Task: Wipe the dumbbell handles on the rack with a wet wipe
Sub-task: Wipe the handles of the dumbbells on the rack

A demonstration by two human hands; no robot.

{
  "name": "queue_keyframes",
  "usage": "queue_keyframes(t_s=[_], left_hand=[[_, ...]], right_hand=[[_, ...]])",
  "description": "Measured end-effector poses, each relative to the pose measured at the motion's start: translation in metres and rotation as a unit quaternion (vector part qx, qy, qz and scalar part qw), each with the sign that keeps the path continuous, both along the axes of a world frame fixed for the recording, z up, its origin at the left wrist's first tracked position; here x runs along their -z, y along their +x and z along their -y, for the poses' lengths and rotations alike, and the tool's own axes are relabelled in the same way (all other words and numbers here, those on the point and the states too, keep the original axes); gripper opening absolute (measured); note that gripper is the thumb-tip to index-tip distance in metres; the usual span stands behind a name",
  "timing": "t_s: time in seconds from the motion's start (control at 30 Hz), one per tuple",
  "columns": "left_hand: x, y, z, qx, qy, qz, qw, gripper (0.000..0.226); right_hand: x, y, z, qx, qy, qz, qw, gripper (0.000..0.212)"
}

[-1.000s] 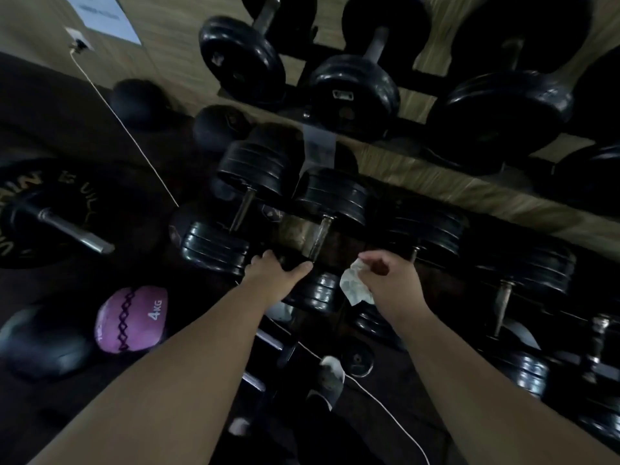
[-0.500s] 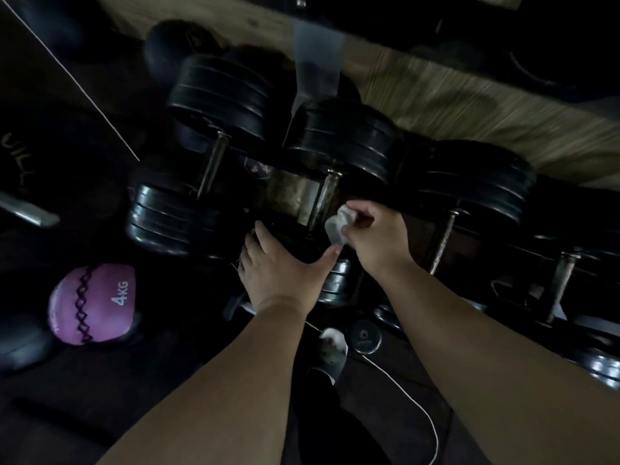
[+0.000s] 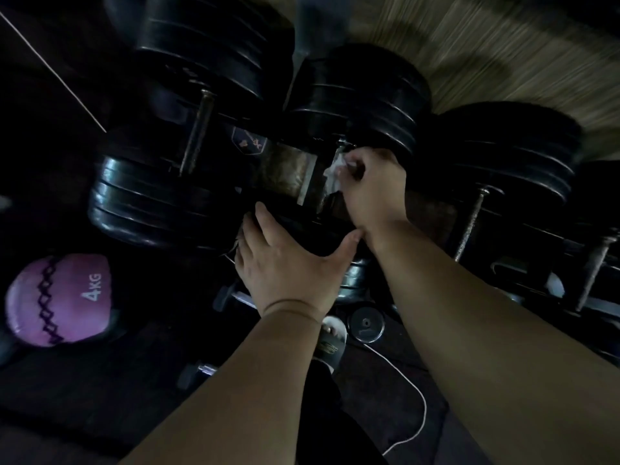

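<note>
The main risk is the middle black plate-loaded dumbbell [image 3: 362, 95] rolling on the worn brown rack panel [image 3: 285, 172]. A hard rub along its handle could turn it toward the fingers braced on it. The wipe could also bunch up and skid, leaving part of the grip dry. The frame is dark and blurred, so missed patches would be hard to spot. 2 neighbouring grips, the ribbed steel handle on the left [image 3: 198, 132] and the one on the right [image 3: 471, 226], look untouched by any cloth. They lie close enough for knuckles to knock their plates.

The right hand [image 3: 372, 193] is curled tight around the crumpled white wet wipe [image 3: 333, 174], pressing it to the middle dumbbell's handle just below the far plates. The handle itself is mostly hidden under the fist. The left hand [image 3: 288, 266] lies spread and flat on that dumbbell's near plates, with its thumb stretched toward the right wrist, gripping nothing. A purple 4 kg ball [image 3: 57, 300] and a white cable [image 3: 414, 391] lie on the floor.
</note>
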State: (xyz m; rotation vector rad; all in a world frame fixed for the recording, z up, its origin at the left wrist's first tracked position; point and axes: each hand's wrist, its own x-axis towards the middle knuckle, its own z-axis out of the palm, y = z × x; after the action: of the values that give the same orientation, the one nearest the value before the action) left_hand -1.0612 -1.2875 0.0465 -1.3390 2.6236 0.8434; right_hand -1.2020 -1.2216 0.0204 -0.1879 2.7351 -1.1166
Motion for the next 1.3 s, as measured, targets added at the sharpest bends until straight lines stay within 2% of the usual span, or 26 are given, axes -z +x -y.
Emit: queue_keyframes(t_s=[0.13,0.27,0.37,0.47,0.63,0.73,0.8,0.9,0.97,1.03,1.13,1.3], left_hand=[[-0.001,0.000,0.001,0.003,0.005,0.003,1.000,0.145],[-0.002,0.001,0.001,0.001,0.012,0.001,1.000,0.144],[-0.002,0.001,0.001,-0.002,0.016,0.000,1.000,0.143],[-0.002,0.000,0.000,-0.006,0.019,-0.007,1.000,0.141],[-0.002,0.000,-0.001,-0.014,0.003,-0.016,1.000,0.138],[-0.002,0.000,-0.001,-0.017,0.004,-0.022,1.000,0.138],[-0.001,0.000,-0.001,-0.018,0.000,-0.028,0.999,0.137],[0.000,0.000,-0.001,-0.017,-0.002,-0.029,0.999,0.136],[0.001,0.000,0.000,-0.016,0.001,-0.026,1.000,0.136],[0.001,0.001,0.000,-0.015,0.002,-0.025,1.000,0.136],[0.002,0.001,0.001,-0.014,0.004,-0.023,1.000,0.136],[0.000,0.001,0.001,-0.016,0.003,-0.024,1.000,0.134]], right_hand=[[0.001,0.003,-0.006,-0.046,0.048,0.025,0.997,0.017],[-0.003,0.006,-0.017,-0.067,0.023,0.097,0.993,0.015],[-0.009,-0.002,-0.013,-0.034,-0.010,0.075,0.997,0.011],[-0.010,-0.008,-0.007,0.005,-0.041,0.065,0.997,0.017],[-0.001,-0.003,-0.017,-0.139,0.042,0.007,0.989,0.011],[-0.001,-0.012,-0.020,-0.153,0.029,-0.038,0.987,0.012],[0.001,-0.010,-0.017,-0.112,0.014,-0.050,0.992,0.011],[0.008,-0.002,-0.008,0.039,-0.034,0.020,0.998,0.012],[0.009,-0.003,-0.002,0.116,-0.105,0.061,0.986,0.013],[0.005,-0.006,0.002,0.144,-0.149,0.079,0.975,0.015],[0.001,-0.002,-0.002,0.111,-0.140,0.109,0.978,0.016],[-0.005,0.006,-0.021,-0.018,-0.045,0.137,0.989,0.011]])
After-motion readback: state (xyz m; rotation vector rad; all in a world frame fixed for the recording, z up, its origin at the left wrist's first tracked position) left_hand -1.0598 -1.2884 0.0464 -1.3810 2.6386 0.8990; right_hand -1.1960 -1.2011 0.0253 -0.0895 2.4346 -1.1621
